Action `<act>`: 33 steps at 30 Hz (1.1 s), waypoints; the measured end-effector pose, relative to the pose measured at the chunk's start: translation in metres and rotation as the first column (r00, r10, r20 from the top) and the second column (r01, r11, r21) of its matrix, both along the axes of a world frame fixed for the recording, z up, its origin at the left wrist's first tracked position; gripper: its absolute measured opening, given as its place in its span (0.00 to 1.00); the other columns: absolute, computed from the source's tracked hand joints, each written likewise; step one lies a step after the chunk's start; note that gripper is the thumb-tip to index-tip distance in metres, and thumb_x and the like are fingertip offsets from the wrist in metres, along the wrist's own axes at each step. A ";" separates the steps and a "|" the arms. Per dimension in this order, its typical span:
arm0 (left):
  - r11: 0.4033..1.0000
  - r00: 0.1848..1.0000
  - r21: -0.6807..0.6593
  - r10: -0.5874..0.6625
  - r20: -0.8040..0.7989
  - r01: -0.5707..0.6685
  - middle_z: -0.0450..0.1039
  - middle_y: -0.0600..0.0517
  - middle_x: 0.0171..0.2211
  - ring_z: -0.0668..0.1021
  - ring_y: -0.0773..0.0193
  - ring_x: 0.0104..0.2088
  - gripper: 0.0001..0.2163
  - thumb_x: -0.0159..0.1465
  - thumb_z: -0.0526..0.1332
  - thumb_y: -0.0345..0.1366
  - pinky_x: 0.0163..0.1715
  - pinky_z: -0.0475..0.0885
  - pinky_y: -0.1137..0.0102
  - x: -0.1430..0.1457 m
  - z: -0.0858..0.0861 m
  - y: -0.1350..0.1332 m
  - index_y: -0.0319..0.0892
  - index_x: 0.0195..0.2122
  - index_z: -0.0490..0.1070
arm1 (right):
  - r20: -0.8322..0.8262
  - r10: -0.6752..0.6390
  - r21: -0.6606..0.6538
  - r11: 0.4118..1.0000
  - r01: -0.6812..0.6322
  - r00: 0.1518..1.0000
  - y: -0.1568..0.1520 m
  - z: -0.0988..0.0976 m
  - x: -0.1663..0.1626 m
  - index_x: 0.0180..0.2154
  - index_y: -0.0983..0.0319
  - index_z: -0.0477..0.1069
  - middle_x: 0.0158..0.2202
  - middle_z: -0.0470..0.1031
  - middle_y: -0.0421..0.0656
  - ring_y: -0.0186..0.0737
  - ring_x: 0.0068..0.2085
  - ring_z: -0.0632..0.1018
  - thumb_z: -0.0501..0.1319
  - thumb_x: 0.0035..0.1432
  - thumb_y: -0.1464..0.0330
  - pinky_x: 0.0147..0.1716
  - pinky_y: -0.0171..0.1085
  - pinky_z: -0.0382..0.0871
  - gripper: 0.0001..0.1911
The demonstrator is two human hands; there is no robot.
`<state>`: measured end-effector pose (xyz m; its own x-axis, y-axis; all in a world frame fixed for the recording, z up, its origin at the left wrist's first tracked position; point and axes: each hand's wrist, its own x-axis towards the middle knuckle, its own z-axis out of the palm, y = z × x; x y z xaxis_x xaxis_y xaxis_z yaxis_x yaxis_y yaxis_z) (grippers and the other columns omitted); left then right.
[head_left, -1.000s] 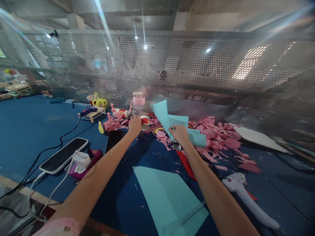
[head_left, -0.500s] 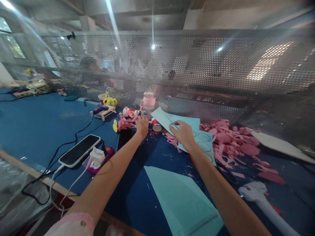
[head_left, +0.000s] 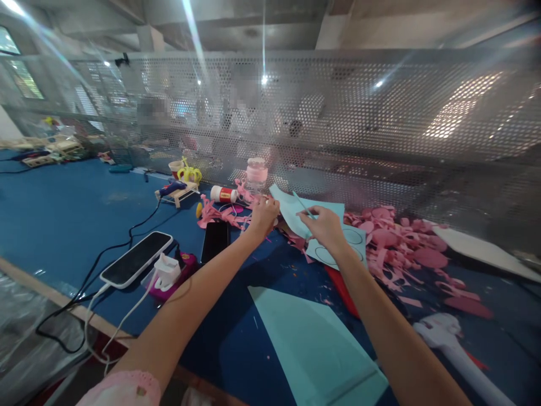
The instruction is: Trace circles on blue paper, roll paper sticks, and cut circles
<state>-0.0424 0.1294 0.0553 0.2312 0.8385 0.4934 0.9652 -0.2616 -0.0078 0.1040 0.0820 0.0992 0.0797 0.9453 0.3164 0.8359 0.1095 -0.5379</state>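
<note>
My right hand (head_left: pixel 324 224) is closed in a pinch on a thin pencil-like stick over a light blue sheet (head_left: pixel 338 237) marked with drawn circles. My left hand (head_left: pixel 262 214) sits curled just left of that sheet's raised corner, over pink scraps; whatever is in its fingers is hidden. A clear jar with pink contents (head_left: pixel 256 175) and a white glue bottle with a red label (head_left: pixel 224 194) stand behind the hands.
Pink paper scraps (head_left: pixel 397 248) lie heaped to the right. A large light blue sheet (head_left: pixel 313 344) lies near me. A dark phone (head_left: pixel 215 241), a phone on a cable (head_left: pixel 136 259), a white glue gun (head_left: pixel 454 344), a red strip (head_left: pixel 342 287) and a perforated metal screen (head_left: pixel 338 113) are around.
My left hand has moved right from the red-capped container to the blue sheet's corner. The right hand shifted slightly right, and the sheet's corner now lifts.
</note>
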 end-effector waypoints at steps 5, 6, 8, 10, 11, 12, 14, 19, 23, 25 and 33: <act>1.000 1.000 -0.010 -0.013 0.001 0.013 0.69 0.41 0.40 0.71 0.55 0.43 0.10 0.64 0.47 0.25 0.36 0.67 0.67 0.011 -0.003 -0.007 0.34 0.41 0.66 | -0.054 -0.012 -0.089 0.996 0.007 0.998 0.005 -0.002 0.007 0.35 0.64 0.73 0.32 0.76 0.44 0.29 0.14 0.69 0.57 0.50 0.64 0.17 0.30 0.60 0.13; 1.000 1.000 -0.012 -0.012 0.003 0.012 0.69 0.41 0.40 0.71 0.55 0.43 0.10 0.64 0.47 0.26 0.37 0.67 0.67 0.014 -0.004 -0.009 0.34 0.41 0.66 | -0.059 -0.011 -0.090 0.996 0.006 0.998 0.005 -0.003 0.008 0.34 0.64 0.73 0.32 0.76 0.44 0.28 0.14 0.69 0.57 0.50 0.65 0.16 0.29 0.60 0.12; 1.000 1.000 -0.019 -0.007 0.009 0.008 0.69 0.41 0.40 0.72 0.56 0.43 0.10 0.64 0.47 0.26 0.37 0.67 0.68 0.018 -0.005 -0.013 0.35 0.41 0.66 | -0.063 -0.007 -0.090 0.996 0.001 0.998 0.006 -0.004 0.009 0.34 0.65 0.73 0.32 0.76 0.44 0.29 0.14 0.69 0.57 0.49 0.65 0.16 0.29 0.60 0.12; 0.999 1.000 -0.031 0.011 0.020 -0.011 0.69 0.41 0.39 0.72 0.57 0.42 0.10 0.64 0.47 0.25 0.37 0.67 0.68 0.022 -0.004 -0.016 0.35 0.41 0.66 | -0.058 -0.008 -0.093 0.996 0.003 0.998 0.008 -0.006 0.011 0.34 0.65 0.73 0.31 0.76 0.44 0.29 0.15 0.69 0.58 0.49 0.63 0.16 0.29 0.61 0.13; 0.999 0.999 -0.036 0.027 0.029 -0.026 0.70 0.41 0.39 0.73 0.58 0.41 0.10 0.64 0.47 0.25 0.37 0.67 0.68 0.023 -0.002 -0.018 0.35 0.41 0.66 | -0.050 -0.003 -0.097 0.995 -0.002 0.999 0.008 -0.007 0.012 0.34 0.64 0.73 0.32 0.76 0.44 0.30 0.16 0.70 0.58 0.49 0.63 0.17 0.29 0.61 0.13; 0.998 0.998 -0.040 0.044 0.038 -0.043 0.70 0.41 0.39 0.73 0.58 0.41 0.10 0.64 0.47 0.25 0.37 0.67 0.68 0.023 0.000 -0.019 0.35 0.40 0.65 | -0.035 0.011 -0.096 0.995 -0.014 0.999 0.010 -0.008 0.013 0.35 0.64 0.73 0.33 0.76 0.44 0.31 0.18 0.71 0.59 0.49 0.63 0.18 0.30 0.62 0.14; 0.996 0.995 -0.043 0.078 0.059 -0.075 0.70 0.42 0.38 0.74 0.59 0.41 0.10 0.63 0.47 0.23 0.38 0.67 0.69 0.019 0.007 -0.021 0.35 0.41 0.65 | 0.029 0.058 -0.080 0.995 -0.056 0.998 0.013 -0.012 0.015 0.39 0.63 0.73 0.37 0.76 0.44 0.35 0.24 0.75 0.61 0.47 0.62 0.22 0.31 0.64 0.17; 0.985 0.975 -0.041 0.173 0.142 -0.169 0.71 0.43 0.39 0.74 0.59 0.40 0.14 0.60 0.47 0.21 0.38 0.67 0.68 -0.015 0.027 -0.009 0.36 0.45 0.63 | 0.319 0.136 -0.093 0.989 -0.112 0.938 0.021 -0.031 0.019 0.51 0.62 0.64 0.46 0.72 0.49 0.48 0.43 0.73 0.66 0.38 0.59 0.32 0.35 0.65 0.36; 0.982 0.924 -0.024 0.184 0.334 -0.187 0.73 0.47 0.41 0.73 0.59 0.44 0.12 0.60 0.51 0.26 0.44 0.65 0.67 -0.054 0.036 0.009 0.38 0.44 0.66 | 0.490 0.090 -0.104 0.994 -0.044 0.867 0.024 -0.042 0.024 0.53 0.64 0.60 0.47 0.70 0.52 0.49 0.45 0.73 0.65 0.40 0.65 0.36 0.37 0.65 0.36; 0.972 0.870 -0.063 0.232 0.436 -0.227 0.74 0.49 0.39 0.73 0.60 0.44 0.13 0.59 0.53 0.27 0.43 0.65 0.68 -0.070 0.035 0.018 0.39 0.45 0.66 | 0.514 0.031 -0.101 0.995 0.025 0.857 0.025 -0.042 0.028 0.51 0.64 0.63 0.45 0.71 0.53 0.49 0.44 0.73 0.62 0.44 0.67 0.35 0.38 0.65 0.30; 0.979 0.794 -0.094 0.202 0.573 -0.181 0.75 0.50 0.38 0.75 0.65 0.41 0.13 0.57 0.57 0.29 0.42 0.66 0.73 -0.084 0.025 0.030 0.38 0.45 0.67 | 0.456 -0.063 -0.144 0.979 0.144 0.888 0.029 -0.038 0.044 0.37 0.66 0.74 0.36 0.75 0.54 0.48 0.38 0.76 0.56 0.49 0.67 0.31 0.36 0.65 0.15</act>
